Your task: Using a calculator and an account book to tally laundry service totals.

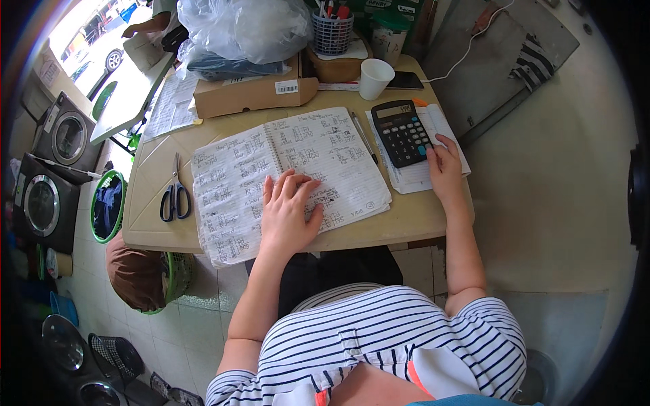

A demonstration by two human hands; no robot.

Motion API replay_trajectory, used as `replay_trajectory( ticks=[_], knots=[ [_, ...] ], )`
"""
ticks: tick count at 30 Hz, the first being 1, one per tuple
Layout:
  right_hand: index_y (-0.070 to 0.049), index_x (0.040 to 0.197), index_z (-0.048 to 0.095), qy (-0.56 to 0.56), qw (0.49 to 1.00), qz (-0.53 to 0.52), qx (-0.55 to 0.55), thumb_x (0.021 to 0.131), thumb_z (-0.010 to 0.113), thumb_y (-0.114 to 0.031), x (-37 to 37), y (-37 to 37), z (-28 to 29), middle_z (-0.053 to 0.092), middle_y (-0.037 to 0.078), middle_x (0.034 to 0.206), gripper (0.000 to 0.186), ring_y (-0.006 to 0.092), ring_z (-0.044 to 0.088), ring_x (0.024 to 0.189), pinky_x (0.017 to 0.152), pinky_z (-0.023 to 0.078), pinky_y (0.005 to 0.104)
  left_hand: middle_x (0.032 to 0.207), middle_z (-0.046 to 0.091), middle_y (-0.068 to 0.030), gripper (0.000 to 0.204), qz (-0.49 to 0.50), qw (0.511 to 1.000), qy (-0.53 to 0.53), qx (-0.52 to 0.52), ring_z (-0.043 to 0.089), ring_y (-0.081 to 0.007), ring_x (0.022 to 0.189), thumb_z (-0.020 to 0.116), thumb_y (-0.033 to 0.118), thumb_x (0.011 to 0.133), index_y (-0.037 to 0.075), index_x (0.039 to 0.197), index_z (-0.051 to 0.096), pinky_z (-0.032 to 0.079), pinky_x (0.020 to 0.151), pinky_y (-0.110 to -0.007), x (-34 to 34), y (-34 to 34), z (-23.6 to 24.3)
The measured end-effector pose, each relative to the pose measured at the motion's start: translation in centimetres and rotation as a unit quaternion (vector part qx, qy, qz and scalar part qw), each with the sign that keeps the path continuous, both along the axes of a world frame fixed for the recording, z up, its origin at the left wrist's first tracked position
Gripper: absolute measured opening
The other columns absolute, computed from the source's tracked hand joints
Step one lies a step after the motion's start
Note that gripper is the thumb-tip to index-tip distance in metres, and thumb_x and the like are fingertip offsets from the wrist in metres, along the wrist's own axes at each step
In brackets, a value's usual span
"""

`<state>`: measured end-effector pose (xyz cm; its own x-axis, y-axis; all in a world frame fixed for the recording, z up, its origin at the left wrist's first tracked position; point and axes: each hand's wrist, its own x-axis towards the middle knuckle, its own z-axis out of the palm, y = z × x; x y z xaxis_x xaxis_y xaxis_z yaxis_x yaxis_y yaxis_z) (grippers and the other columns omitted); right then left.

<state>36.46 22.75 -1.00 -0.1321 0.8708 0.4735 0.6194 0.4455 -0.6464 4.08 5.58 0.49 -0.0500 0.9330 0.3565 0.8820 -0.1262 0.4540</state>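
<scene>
A spiral notebook lies spread on the table, both pages covered in handwriting. Across its middle and right page my left hand rests palm down, fingers outstretched and holding nothing. A black calculator sits tilted to the right, on top of a second lined notebook. My right hand is at the calculator's lower right corner; its thumb touches the keys' edge and its other fingers lie loosely apart beside it. Between the two notebooks is a pen.
Dark-handled scissors lie left of the notebook. Behind are a cardboard box, plastic bags, a white cup, a phone and a pen basket. Laundry baskets and front-loading machines stand at left.
</scene>
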Motion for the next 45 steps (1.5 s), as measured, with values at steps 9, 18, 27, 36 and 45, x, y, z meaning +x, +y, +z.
replay_trajectory(
  ticks=[9,18,27,36,45],
  knots=[
    [-0.008,0.107,0.076,-0.008,0.998,0.060,-0.020,0.099,0.065,-0.014,-1.7,-0.8,1.7,0.046,0.020,0.150,0.014,0.0339,0.063,0.115,0.098,0.053,0.0395,0.128,0.061,-0.0072,0.040,-0.002,1.000,0.006,-0.002,0.045,-0.0323,0.141,0.069,0.025,0.085,0.011,0.123,0.069,0.022,0.123,-0.057,-0.1,0.0,0.3],
    [-0.019,0.100,0.080,-0.192,0.978,0.035,0.076,0.094,0.072,-0.020,-3.5,-1.1,2.6,0.039,0.014,0.161,0.011,0.0453,0.034,0.147,0.116,0.029,0.0632,0.128,0.061,-0.0071,0.040,-0.003,1.000,0.006,-0.002,0.045,-0.0325,0.141,0.070,0.024,0.084,0.011,0.122,0.069,0.021,0.123,-0.057,-0.1,0.1,0.2],
    [-0.009,0.091,0.079,-0.128,0.988,0.055,0.061,0.092,0.074,-0.021,-3.0,-1.8,0.9,0.049,0.012,0.153,0.013,0.0437,0.037,0.146,0.117,0.024,0.0649,0.128,0.061,-0.0069,0.040,-0.001,1.000,0.002,-0.003,0.045,-0.0325,0.141,0.071,0.025,0.084,0.012,0.122,0.068,0.020,0.124,-0.056,-0.1,0.0,0.1],
    [-0.003,0.103,0.075,0.028,0.999,0.021,-0.022,0.099,0.065,-0.018,0.5,-0.2,0.0,0.056,0.022,0.141,0.018,0.0383,0.056,0.130,0.103,0.048,0.0423,0.128,0.061,-0.0075,0.040,-0.003,1.000,0.006,-0.006,0.045,-0.0327,0.141,0.070,0.025,0.085,0.012,0.123,0.068,0.020,0.124,-0.056,0.0,0.2,0.1],
    [-0.001,0.102,0.074,-0.016,0.999,0.017,-0.024,0.100,0.064,-0.015,-0.2,-0.8,1.0,0.054,0.022,0.144,0.017,0.0362,0.061,0.121,0.094,0.053,0.0408,0.128,0.061,-0.0071,0.041,0.000,1.000,0.011,-0.005,0.045,-0.0326,0.141,0.070,0.025,0.085,0.012,0.123,0.068,0.021,0.124,-0.056,-0.1,0.1,0.3]
  ],
)
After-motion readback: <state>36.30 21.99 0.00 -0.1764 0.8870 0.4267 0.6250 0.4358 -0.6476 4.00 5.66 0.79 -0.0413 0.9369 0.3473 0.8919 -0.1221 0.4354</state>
